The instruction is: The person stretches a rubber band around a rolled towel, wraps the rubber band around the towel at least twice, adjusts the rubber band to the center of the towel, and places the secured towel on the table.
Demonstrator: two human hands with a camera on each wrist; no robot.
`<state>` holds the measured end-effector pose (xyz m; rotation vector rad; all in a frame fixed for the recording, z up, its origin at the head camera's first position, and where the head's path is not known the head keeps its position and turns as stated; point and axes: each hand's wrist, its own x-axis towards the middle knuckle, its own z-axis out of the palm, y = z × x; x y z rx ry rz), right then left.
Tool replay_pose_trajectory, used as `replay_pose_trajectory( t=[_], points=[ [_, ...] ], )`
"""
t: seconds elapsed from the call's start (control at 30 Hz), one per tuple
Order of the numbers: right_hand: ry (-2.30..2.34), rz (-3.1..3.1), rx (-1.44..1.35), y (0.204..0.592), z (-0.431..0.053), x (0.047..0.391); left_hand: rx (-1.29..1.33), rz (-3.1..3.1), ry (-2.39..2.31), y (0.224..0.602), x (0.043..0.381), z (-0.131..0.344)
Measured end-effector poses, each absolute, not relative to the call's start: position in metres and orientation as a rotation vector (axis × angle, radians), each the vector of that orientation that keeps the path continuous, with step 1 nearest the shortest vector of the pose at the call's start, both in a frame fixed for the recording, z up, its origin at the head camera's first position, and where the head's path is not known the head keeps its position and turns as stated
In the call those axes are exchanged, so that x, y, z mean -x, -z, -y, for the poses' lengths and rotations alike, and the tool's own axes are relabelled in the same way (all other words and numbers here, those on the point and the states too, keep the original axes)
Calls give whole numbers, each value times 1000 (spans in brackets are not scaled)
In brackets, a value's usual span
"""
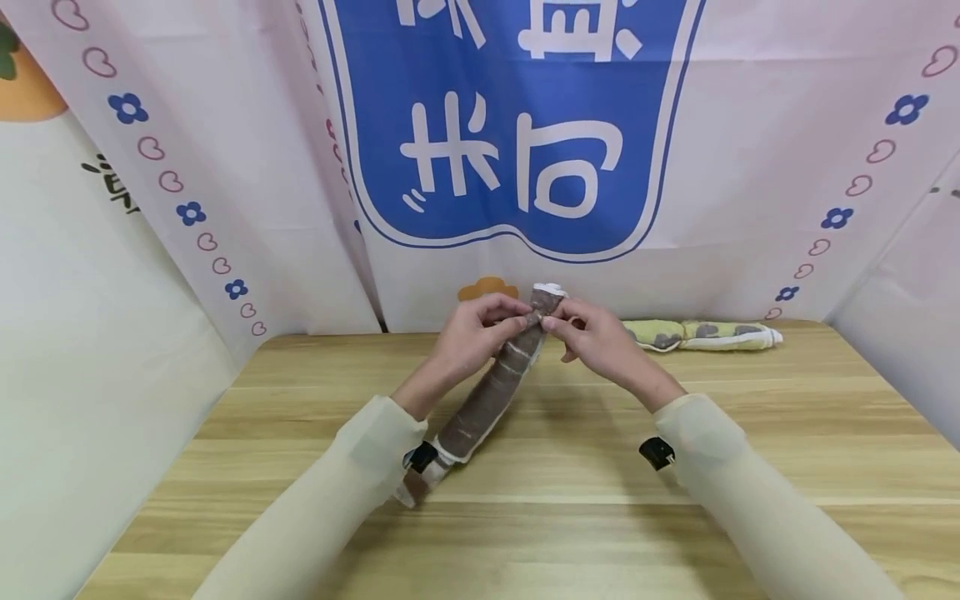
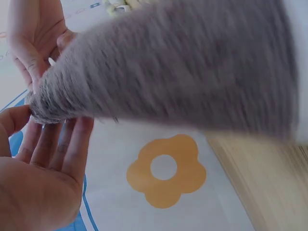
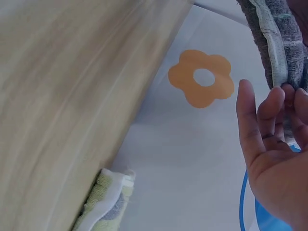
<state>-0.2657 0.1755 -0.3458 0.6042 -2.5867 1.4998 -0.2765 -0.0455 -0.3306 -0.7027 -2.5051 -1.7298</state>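
Observation:
A brown rolled-up towel (image 1: 487, 396) with white edges slants up from the wooden table, its upper end lifted. My left hand (image 1: 474, 335) pinches it near that end between thumb and fingers. From the other side my right hand (image 1: 596, 340) pinches the same narrowed spot, fingertips close to the left ones. In the left wrist view the towel (image 2: 173, 72) looms large and blurred, tapering toward both hands. The right wrist view shows a pale edge along the towel (image 3: 291, 43). Whether a thin tie lies under the fingertips, I cannot tell.
Behind my right hand a yellow rolled towel (image 1: 720, 335) with grey patches lies along the table's back edge, narrowed at its middle. The wooden table (image 1: 570, 533) ends at a printed cloth backdrop (image 1: 750, 192). Cloth walls also stand at both sides.

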Motion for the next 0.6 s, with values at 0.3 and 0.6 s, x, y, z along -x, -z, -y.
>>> replay_pose_trajectory(
  t=[0.3,0.6],
  points=[
    [-1536,2567,-663,341,-175,275,685,2418,1987,335,276,46],
    [-1541,2611,-691,343,-176,278,573,2301,2139,348,273,42]
  ],
)
